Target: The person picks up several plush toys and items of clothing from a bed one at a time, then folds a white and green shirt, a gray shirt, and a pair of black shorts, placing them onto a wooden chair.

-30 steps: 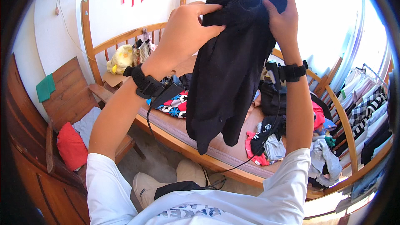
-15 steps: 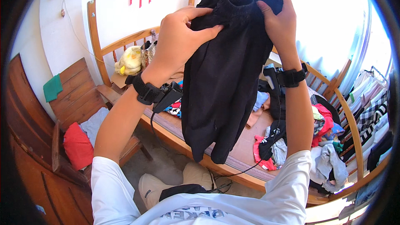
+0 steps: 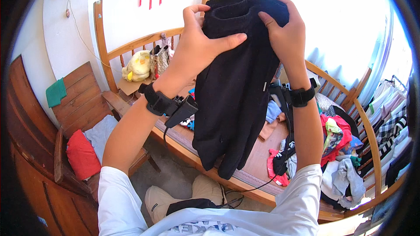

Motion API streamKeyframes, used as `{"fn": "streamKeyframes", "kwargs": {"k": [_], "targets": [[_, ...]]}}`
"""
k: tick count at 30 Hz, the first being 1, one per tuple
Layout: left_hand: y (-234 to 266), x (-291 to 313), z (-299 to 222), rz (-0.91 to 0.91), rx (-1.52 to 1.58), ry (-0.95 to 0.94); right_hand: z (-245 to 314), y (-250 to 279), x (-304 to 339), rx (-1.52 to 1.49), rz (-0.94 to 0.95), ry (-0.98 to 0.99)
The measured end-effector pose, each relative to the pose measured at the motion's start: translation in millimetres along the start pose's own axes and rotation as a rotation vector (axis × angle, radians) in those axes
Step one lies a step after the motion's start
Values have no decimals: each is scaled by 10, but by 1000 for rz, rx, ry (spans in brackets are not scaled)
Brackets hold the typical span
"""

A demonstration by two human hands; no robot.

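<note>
The black garment (image 3: pixel 236 91) hangs raised in front of you, its folded top edge level with your hands and its lower end dangling above the wooden bed (image 3: pixel 262 166). Your left hand (image 3: pixel 199 46) is closed on the top left of it, fingers spread across the cloth. Your right hand (image 3: pixel 284 30) pinches the top right corner. Below lies a heap of clothes (image 3: pixel 341 148) on the bed; a yellow plush toy (image 3: pixel 138 65) sits at its head.

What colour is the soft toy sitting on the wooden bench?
The plush soft toy is pale yellow, seen best in the head view.
</note>
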State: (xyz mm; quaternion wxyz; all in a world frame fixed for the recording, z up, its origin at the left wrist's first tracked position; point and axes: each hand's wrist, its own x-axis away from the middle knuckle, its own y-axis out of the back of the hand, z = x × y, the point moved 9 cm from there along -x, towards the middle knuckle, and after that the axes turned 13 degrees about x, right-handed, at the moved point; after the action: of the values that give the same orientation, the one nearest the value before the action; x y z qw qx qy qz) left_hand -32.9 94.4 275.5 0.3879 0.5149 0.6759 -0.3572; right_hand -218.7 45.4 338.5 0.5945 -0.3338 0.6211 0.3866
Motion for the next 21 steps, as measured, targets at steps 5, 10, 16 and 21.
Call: {"fn": "streamKeyframes", "kwargs": {"k": [5, 10, 16, 21], "targets": [[-42, -186, 256, 31, 440, 192, -258, 53, 9, 94, 56, -27], [-217, -567, 618, 201, 87, 208, -868, 113, -85, 304, 288, -89], [-537, -1031, 1010, 449, 286, 355, -1246, -360, -240, -25, 495, -170], [-225, -1162, 1491, 81, 29, -174, -2055, -1148, 188, -429, 621, -535]]}}
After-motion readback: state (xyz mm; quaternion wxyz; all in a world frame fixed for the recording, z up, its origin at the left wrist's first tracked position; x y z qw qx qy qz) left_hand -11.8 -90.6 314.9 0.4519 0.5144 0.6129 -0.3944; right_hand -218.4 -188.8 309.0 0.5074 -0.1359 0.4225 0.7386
